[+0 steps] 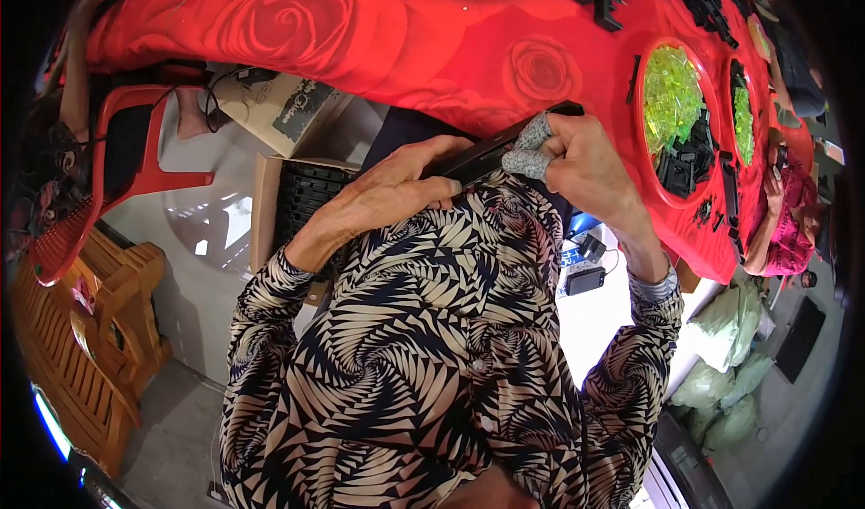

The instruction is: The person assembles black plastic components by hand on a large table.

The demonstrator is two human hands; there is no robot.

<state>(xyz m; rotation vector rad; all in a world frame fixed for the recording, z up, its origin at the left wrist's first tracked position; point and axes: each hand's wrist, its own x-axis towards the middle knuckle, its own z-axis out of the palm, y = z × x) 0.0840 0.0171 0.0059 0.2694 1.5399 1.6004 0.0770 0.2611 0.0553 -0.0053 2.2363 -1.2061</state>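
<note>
A long black plastic strip [484, 155] lies slantwise across my lap, just below the near edge of the red tablecloth. My left hand [405, 186] is closed around its left part, with the thumb along the near side. At the other end my right hand [584, 159] grips the strip, its thumb and a finger wrapped in grey covering and pressed against the piece. The strip's underside is hidden, and any small part between the right fingertips is too hidden to make out.
On the rose-patterned red tablecloth [387, 31] stands a red basin [639, 117] with yellow-green clear pieces and small black parts. More black parts [599, 0] lie at the back. Left of my lap, a cardboard box [263, 210] holds black strips; a red chair [149, 176] stands beyond. Other people sit nearby.
</note>
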